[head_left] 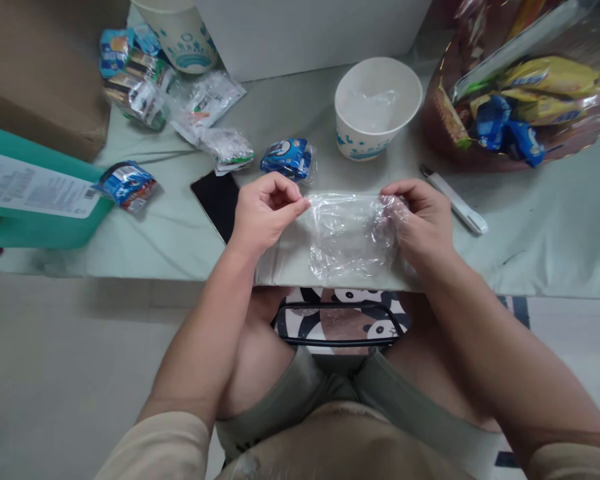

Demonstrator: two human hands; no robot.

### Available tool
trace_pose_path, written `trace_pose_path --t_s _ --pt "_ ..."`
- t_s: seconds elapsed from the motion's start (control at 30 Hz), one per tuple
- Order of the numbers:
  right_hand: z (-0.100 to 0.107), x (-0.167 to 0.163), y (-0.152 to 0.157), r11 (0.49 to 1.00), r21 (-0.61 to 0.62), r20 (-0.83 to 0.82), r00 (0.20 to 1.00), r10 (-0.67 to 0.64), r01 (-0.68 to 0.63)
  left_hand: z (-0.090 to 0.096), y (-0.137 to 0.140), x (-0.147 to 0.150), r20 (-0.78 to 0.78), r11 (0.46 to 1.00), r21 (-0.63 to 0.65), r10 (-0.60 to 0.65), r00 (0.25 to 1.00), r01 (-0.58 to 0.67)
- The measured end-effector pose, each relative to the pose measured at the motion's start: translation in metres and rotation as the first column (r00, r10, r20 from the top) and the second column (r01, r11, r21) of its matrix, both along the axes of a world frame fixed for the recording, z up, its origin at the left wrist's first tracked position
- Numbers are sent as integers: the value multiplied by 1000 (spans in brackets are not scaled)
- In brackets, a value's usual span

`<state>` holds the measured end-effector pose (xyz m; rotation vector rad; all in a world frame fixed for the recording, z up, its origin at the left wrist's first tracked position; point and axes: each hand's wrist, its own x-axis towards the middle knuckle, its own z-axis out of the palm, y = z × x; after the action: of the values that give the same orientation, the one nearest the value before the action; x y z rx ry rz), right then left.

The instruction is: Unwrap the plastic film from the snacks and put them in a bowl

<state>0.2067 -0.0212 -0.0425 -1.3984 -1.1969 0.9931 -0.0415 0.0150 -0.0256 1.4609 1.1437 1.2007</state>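
Note:
A clear plastic bag [350, 237] is stretched between my two hands just above the table's front edge. My left hand [273, 207] pinches its upper left corner between thumb and fingertips. At the upper right corner, my right hand [423, 217] grips the crumpled side of the bag. No contents show inside it. Just beyond my left hand lies a blue snack packet [287, 159]. A paper cup [375, 110] with clear plastic inside stands behind the bag. To the right of my right hand rests a white box cutter [455, 200].
A dark phone [213, 200] lies partly behind my left hand. Packaged snacks [140, 90], another paper cup [183, 37] and a blue packet [129, 185] are at left, near a green box [45, 200]. A snack-filled bowl [440, 143] stands at right.

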Motion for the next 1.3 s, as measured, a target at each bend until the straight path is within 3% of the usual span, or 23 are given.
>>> trace_pose_path --t_s 0.1,0.27,0.37,0.6,0.8,0.9,0.97,1.1,1.17,1.3 --pt "-2 1 0 1000 27 -33 999 2 -1 -3 1 -5 24 1000 28 4 1000 -4" --pt "0 -1 -2 999 28 -18 999 39 -39 -7 -3 -3 -59 985 -6 -172 983 172" --pt "3 -4 -4 998 1 -12 998 59 -59 -8 -6 3 -59 976 59 -208 976 211" --pt "7 -7 -4 999 -44 -21 1000 23 -24 -2 -7 5 -35 995 73 -69 997 72" --pt "5 -5 -1 1000 -11 -24 999 27 -28 -1 -3 0 -19 994 107 2 1000 1" --pt "5 -5 0 999 -9 -72 997 38 -38 2 -6 1 43 1000 0 -16 999 16" --pt "4 -5 0 999 -21 -150 988 38 -42 6 -9 4 139 983 -159 -75 987 97" --pt "5 -5 1 996 -71 -268 963 30 -51 16 -17 11 342 821 -465 -179 922 332" --pt "6 -6 1 994 -87 -276 960 36 -62 19 -18 15 324 769 -547 -169 931 330" --pt "10 -9 0 989 -116 -333 941 53 -97 22 -17 19 252 747 -620 -99 963 239"
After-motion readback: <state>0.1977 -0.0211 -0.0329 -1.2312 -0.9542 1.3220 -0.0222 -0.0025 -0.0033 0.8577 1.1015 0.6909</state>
